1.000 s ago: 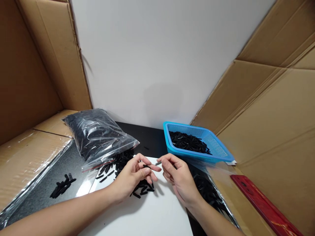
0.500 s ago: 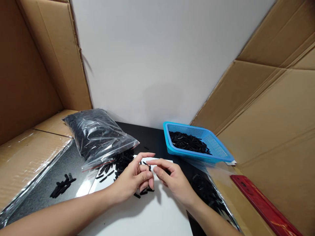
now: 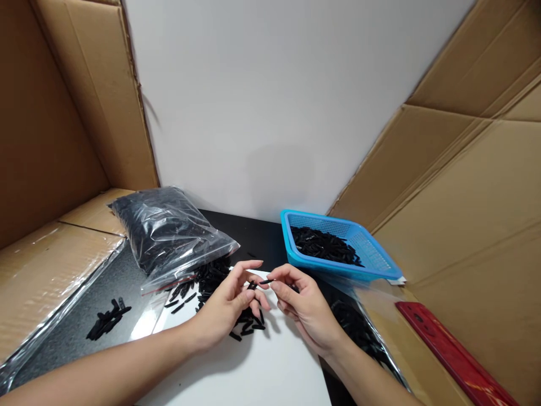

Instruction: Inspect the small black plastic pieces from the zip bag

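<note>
Your left hand (image 3: 230, 304) and right hand (image 3: 302, 304) meet over the white sheet (image 3: 262, 366), fingertips pinching one small black piece (image 3: 265, 281) between them. Keep the pinch light, close above the loose pile (image 3: 247, 324), elbows low.

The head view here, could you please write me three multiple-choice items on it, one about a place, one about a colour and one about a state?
1. Where is the clear bag of black pieces?
A. left of the basket
B. inside the basket
C. on the red strip

2. What colour is the basket?
A. green
B. blue
C. white

3. What pinches the small black piece?
A. neither hand
B. both hands
C. a third hand

Answers: 1 A, it lies on the dark tabletop at the left. 2 B, its rim is blue. 3 B, left hand and right hand meet fingertips on it.
</note>
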A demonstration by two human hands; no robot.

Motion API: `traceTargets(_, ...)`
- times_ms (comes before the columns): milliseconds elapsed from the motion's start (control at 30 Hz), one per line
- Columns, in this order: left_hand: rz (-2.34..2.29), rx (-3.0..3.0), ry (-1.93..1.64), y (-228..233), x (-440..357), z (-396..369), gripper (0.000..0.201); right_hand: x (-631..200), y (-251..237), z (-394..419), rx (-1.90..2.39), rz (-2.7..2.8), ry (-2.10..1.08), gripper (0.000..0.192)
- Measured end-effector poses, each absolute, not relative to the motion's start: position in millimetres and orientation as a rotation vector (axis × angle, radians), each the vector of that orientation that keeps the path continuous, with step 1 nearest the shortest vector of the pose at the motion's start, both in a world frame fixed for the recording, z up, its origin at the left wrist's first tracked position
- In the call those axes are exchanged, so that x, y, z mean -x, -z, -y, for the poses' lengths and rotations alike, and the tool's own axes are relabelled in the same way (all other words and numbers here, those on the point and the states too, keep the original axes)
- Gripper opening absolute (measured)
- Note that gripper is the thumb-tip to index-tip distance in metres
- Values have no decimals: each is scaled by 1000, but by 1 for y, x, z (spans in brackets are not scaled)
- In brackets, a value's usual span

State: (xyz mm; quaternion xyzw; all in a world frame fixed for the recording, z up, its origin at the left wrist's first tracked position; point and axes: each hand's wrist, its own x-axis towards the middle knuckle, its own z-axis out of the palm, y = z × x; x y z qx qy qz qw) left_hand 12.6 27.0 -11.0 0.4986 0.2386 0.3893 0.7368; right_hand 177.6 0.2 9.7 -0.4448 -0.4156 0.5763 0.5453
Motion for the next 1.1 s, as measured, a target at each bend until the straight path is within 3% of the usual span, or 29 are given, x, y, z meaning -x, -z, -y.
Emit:
traceTargets(633, -743, -944, -839, -9, -15, -25, 13, -177, -10, 1, 1056, 969, -1366, 30)
traceTargets(800, -715, -1122, -782, -4, -13, -23, 30, -177, -5, 4, 1146, 1226, -1237, 23)
traceTargets(1100, -700, -1233, -741, -3, -11, -22, 34, -177, -10, 7, 1203, 1230, -1214, 23)
